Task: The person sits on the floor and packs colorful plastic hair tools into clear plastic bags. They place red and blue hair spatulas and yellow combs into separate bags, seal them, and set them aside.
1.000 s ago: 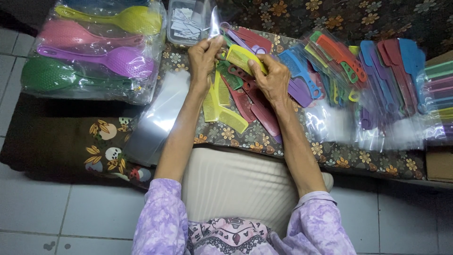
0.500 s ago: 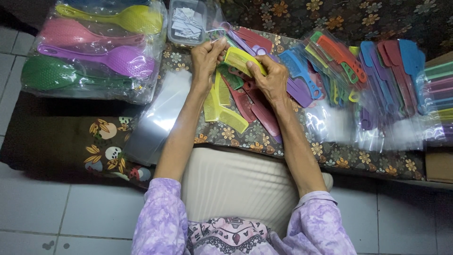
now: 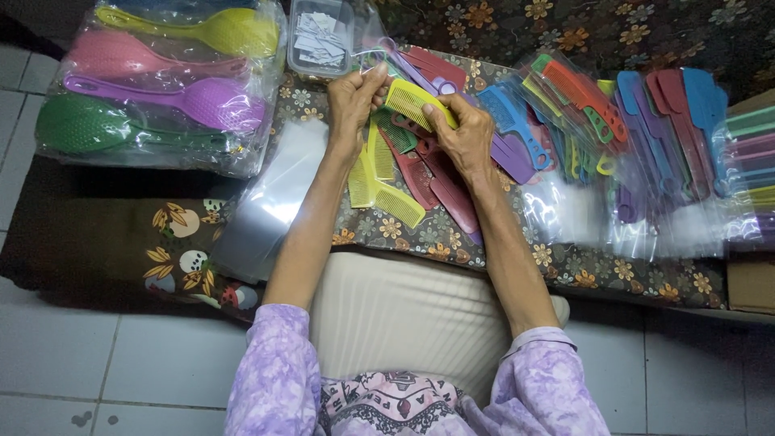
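Right grip [image 3: 458,129] grasps a yellow comb [image 3: 412,102], broad with fine teeth; left grip [image 3: 353,101] pinches what seems a clear sleeve [image 3: 373,58] just above it.

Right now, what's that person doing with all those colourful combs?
A person in lilac sleeves holds a yellow comb with both hands: the right hand grips it, and the left hand pinches what looks like a clear sleeve at its end. Under the hands lies a loose pile of combs, yellow, red and green, on a flowered cloth. To the right lie bagged combs in many colours. To the left sits a bag of big plastic spoons, with a stack of clear bags beside it.
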